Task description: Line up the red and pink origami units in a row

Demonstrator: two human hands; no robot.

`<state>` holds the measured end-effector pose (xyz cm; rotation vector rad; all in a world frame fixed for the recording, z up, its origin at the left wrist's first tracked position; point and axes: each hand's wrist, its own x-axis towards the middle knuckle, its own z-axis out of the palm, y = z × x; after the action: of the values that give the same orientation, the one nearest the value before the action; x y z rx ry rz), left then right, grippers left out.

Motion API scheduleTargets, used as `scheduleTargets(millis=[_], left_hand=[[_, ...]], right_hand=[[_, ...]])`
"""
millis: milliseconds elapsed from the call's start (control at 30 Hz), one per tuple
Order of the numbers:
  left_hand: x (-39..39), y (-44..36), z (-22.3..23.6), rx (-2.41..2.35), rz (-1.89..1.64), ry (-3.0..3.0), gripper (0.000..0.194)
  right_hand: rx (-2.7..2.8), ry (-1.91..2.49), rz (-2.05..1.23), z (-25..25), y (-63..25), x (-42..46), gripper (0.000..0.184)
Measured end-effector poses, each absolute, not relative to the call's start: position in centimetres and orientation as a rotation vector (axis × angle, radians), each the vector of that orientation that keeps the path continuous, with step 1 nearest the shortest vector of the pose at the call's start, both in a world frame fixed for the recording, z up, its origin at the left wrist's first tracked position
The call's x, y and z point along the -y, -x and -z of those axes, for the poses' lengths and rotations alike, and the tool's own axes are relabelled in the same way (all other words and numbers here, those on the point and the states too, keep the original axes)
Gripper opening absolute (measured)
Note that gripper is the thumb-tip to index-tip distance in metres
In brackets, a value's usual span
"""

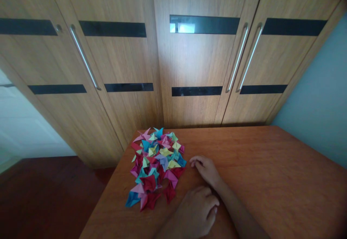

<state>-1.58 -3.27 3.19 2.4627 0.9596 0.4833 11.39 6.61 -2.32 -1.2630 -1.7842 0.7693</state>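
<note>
A heap of folded origami paper pieces (pixel 159 159) in red, pink, blue, teal, yellow and lilac lies on the left part of the wooden table (pixel 257 170). Just right of the heap, my right hand (pixel 206 168) rests on the tabletop with its fingers loosely bent, the thumb a little apart, and nothing visible in it. Nearer to me, my left hand (pixel 193 210) lies with its fingers curled in and pointing right; I see nothing held in it. Neither hand touches the paper. At the front of the heap are a blue piece (pixel 132 198) and a dark red piece (pixel 169 192).
Behind the table stands a wooden wardrobe (pixel 189 58) with black strips and long metal handles (pixel 85 57). A pale blue wall (pixel 320 87) rises at the right. At the left are a white door (pixel 29 123) and a dark reddish floor (pixel 54 192).
</note>
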Motion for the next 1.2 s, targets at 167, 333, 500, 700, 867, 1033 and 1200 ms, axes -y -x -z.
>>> scheduleTargets(millis=[167,333,500,700,867,1033,1200], left_hand=[[3.5,2.9,-4.4,-1.010,-0.617,-2.472,0.021],[4.3,5.9,-5.0,-1.177,-0.931,-2.456,0.030],[4.3,12.1,-5.4,-1.463,-1.199,-2.578,0.026],[3.1,19.3,-5.9,-1.781,-1.128,-2.610,0.028],[2.8,20.5,-5.1,-1.784,-0.981,-2.582,0.030],[2.4,19.6,-4.7,-1.765,-0.931,-2.589,0.029],[2.1,19.1,-4.7,-1.777,-0.902,-2.560,0.024]], right_hand=[[1.746,1.217,-0.796,2.6,-11.4,-6.6,0.027],[1.762,1.231,-0.815,2.4,-11.5,-6.6,0.027],[1.743,1.240,-0.829,2.2,-11.6,-6.6,0.026],[1.709,1.238,-0.833,2.2,-11.5,-6.5,0.026],[1.700,1.227,-0.837,2.3,-11.5,-6.4,0.026],[1.703,1.251,-0.850,2.3,-11.6,-6.5,0.025],[1.691,1.242,-0.858,2.4,-11.6,-6.6,0.025]])
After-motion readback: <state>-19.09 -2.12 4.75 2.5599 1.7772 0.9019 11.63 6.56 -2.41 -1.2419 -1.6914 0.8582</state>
